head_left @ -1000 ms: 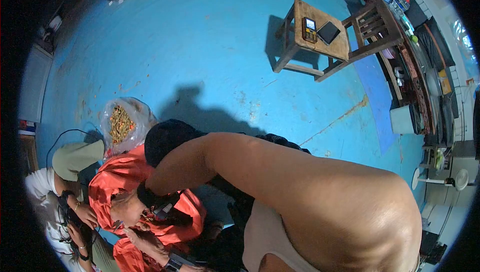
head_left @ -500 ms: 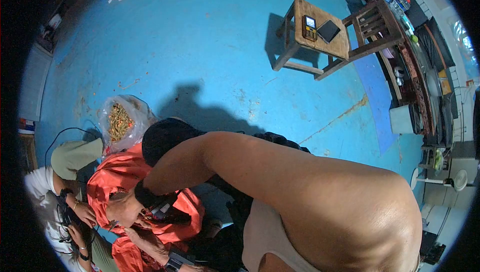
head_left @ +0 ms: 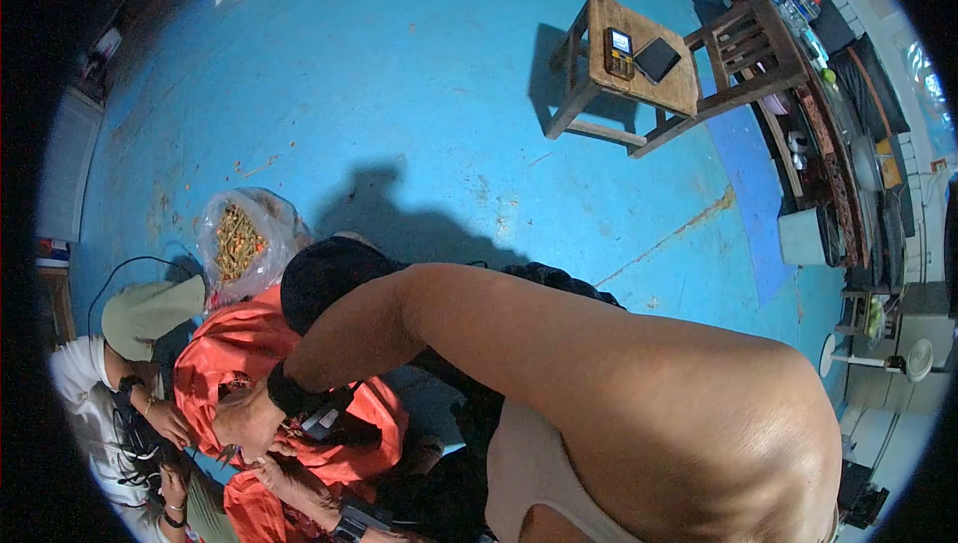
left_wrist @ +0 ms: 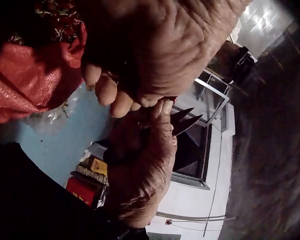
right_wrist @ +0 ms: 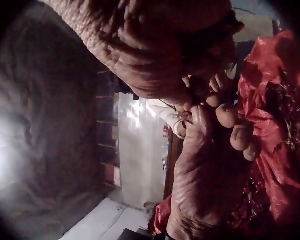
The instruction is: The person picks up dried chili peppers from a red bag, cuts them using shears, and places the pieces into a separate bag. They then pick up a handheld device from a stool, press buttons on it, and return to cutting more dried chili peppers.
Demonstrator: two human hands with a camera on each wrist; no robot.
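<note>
In the head view my right hand (head_left: 249, 421) is over the red sack (head_left: 235, 343), with dark scissors (head_left: 228, 454) at its fingers. My left hand (head_left: 294, 491) lies just below, fingertips close to the right hand. The left wrist view shows the scissors (left_wrist: 188, 124) with parted blades beside the thumb of my right hand (left_wrist: 147, 175); my left hand (left_wrist: 165, 45) has curled fingers. Seen from the right wrist, my left hand (right_wrist: 195, 175) pinches a small reddish piece (right_wrist: 185, 116) near my right hand (right_wrist: 150, 50). Their fingers partly hide the piece.
A clear plastic bag (head_left: 277, 234) of dried stalks stands beyond the sack. Another person's hand (head_left: 168, 421) is close on the left. Farther off, a wooden chair (head_left: 644, 92) bears a phone (head_left: 619, 54) and a dark flat device (head_left: 657, 61). Loose sticks lie at the back.
My right hand has moved slightly left and down with the scissors, close to my left fingertips. The other person's lower hand has shifted right and down.
</note>
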